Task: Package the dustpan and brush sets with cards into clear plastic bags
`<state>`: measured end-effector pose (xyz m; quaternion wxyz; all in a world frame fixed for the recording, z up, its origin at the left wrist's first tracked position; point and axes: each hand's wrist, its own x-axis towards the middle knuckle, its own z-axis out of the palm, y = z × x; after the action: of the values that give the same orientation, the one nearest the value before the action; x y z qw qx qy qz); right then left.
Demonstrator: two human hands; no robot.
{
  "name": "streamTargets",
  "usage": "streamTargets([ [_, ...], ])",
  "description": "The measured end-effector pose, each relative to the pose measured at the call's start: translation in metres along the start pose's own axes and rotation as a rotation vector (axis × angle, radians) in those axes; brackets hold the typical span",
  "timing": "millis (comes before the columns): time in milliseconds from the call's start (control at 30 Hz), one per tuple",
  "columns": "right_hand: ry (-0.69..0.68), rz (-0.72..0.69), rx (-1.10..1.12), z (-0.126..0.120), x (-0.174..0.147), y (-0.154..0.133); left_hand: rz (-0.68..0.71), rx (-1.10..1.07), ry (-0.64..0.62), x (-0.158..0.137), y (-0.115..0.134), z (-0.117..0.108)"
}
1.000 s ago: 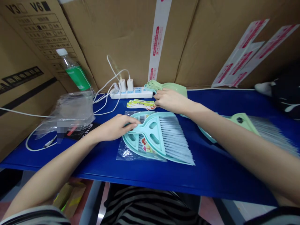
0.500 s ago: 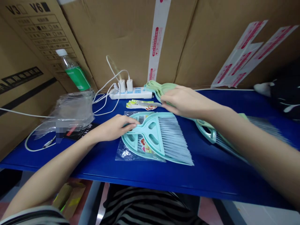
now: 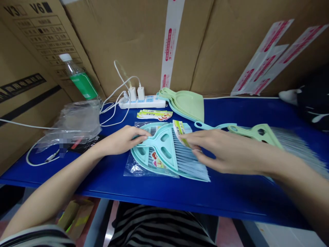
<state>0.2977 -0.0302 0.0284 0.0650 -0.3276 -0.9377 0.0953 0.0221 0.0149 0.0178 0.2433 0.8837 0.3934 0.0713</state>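
Observation:
My left hand (image 3: 122, 140) is closed round the handle end of a light blue hand brush (image 3: 165, 144), which lies on the table with its pale bristles pointing right. A light blue dustpan edge shows beneath the brush. Under these lies another blue set in a clear plastic bag (image 3: 133, 168), with a printed mushroom card visible. Between thumb and fingers, my right hand (image 3: 223, 151) pinches a yellow and white label card (image 3: 179, 129) above the bristles. Several similar label cards (image 3: 154, 115) lie in a small pile behind the brush.
Nested green and blue dustpans (image 3: 191, 104) lie at the back, beside a white power strip (image 3: 144, 103) with chargers and cables. A green brush (image 3: 269, 135) and other brushes lie at right. Plastic bags (image 3: 79, 116), a bottle (image 3: 83, 84) and a dark timer display (image 3: 84, 144) are left.
My right hand has moved from the card pile at the back toward me, bringing one label card over the bristles. My left hand stays on the brush handle.

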Motion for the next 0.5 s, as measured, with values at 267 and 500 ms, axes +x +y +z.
streamTargets([
  [267, 0.067, -0.006, 0.101, 0.004, 0.001, 0.022, 0.022, -0.003, 0.012, 0.000, -0.001, 0.000],
  [500, -0.075, 0.010, 0.031, 0.022, 0.000, 0.026, 0.045, -0.014, 0.011, 0.001, -0.004, 0.001],
])
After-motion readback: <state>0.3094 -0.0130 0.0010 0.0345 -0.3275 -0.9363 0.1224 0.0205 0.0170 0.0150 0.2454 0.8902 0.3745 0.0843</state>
